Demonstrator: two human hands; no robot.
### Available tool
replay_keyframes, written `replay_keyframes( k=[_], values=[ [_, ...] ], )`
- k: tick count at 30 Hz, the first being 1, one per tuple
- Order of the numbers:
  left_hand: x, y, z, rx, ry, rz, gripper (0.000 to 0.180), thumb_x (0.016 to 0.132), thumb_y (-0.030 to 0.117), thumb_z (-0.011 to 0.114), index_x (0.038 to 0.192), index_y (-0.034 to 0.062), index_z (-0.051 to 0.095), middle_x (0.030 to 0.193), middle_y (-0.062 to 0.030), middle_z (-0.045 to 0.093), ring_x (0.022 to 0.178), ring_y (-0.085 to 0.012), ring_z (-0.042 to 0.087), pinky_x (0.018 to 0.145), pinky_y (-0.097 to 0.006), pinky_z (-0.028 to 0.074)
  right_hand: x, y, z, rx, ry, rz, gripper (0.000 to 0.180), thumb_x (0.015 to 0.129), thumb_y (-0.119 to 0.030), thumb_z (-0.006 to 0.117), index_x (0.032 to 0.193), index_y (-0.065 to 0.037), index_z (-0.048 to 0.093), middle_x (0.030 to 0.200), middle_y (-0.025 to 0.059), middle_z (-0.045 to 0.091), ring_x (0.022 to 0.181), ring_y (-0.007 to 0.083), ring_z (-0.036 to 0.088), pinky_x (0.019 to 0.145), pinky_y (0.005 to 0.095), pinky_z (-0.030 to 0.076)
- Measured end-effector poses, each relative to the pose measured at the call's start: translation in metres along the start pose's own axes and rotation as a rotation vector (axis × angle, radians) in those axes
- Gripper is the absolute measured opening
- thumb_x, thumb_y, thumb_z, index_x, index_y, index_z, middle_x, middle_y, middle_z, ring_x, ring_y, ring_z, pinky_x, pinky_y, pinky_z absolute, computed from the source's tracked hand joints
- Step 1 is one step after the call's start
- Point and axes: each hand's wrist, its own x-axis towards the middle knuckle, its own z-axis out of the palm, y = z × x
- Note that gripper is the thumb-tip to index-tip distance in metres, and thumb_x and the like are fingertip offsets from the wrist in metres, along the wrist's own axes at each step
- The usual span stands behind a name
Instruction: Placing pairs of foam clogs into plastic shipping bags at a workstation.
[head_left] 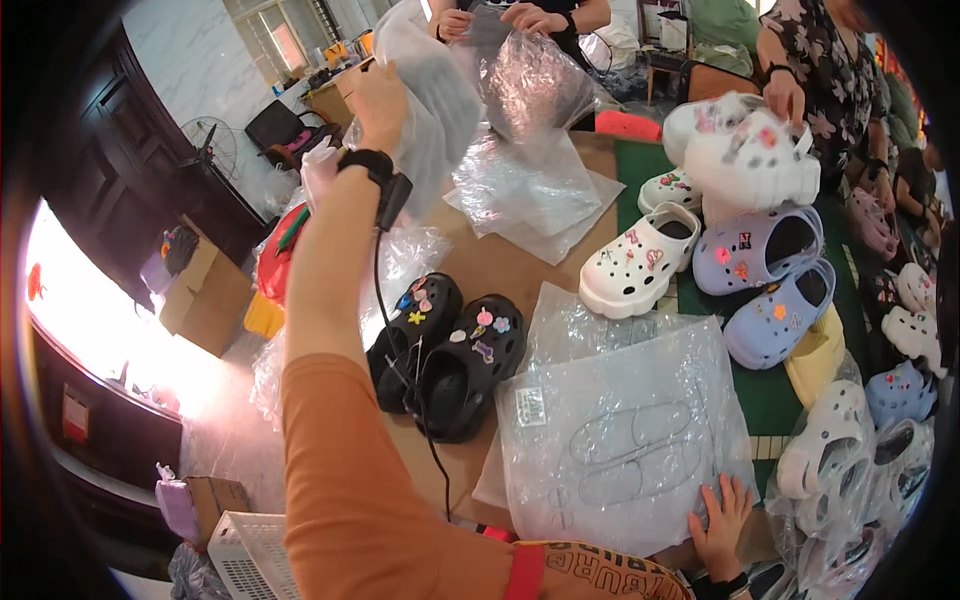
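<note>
My left hand (380,105) is raised at the upper left, its fingers closed on a clear plastic bag (440,125) that hangs blurred beside it. A band with a dark device and a cable (378,270) is on that wrist. Below the forearm sits a pair of black clogs (490,345) decorated with colourful charms, partly behind the cable. At the lower right my right hand (722,525) lies with fingers spread on a flat stack of clear plastic bags (610,450) printed with a shoe-sole outline. It holds nothing.
White clogs (628,268) and lavender clogs (765,315) stand right of the bags. Bagged clogs (825,440) crowd the right edge. Across the table a person's hands (535,18) handle another clear bag (535,85); a second person's hand (785,98) touches white clogs (750,160).
</note>
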Motion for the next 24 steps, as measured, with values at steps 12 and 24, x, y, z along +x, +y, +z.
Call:
replay_keyframes(
  k=[12,24],
  values=[
    [-0.201,-0.055,0.105,0.513,-0.742,0.280,0.020,0.080,0.015,0.052,0.092,0.0089,0.068,0.096,-0.0142,0.061,0.088,-0.0307,0.062,0.071,-0.038,0.052,-0.003,-0.009,-0.005,-0.030,-0.036,-0.031,0.048,0.074,-0.032,0.058,0.115,-0.009,0.052,0.130,0.0178,0.039,0.121,0.0406,0.032,0.101,0.0583,0.015],
    [-0.199,0.058,-0.014,-0.410,-1.141,0.411,0.038,0.078,0.024,0.060,0.108,0.0017,0.058,0.097,-0.0170,0.063,0.089,-0.0297,0.061,0.076,-0.036,0.047,0.007,-0.001,-0.003,-0.028,0.048,-0.038,0.044,0.078,-0.032,0.058,0.118,-0.014,0.054,0.132,0.0131,0.039,0.122,0.0360,0.033,0.100,0.0555,0.019]
  ],
)
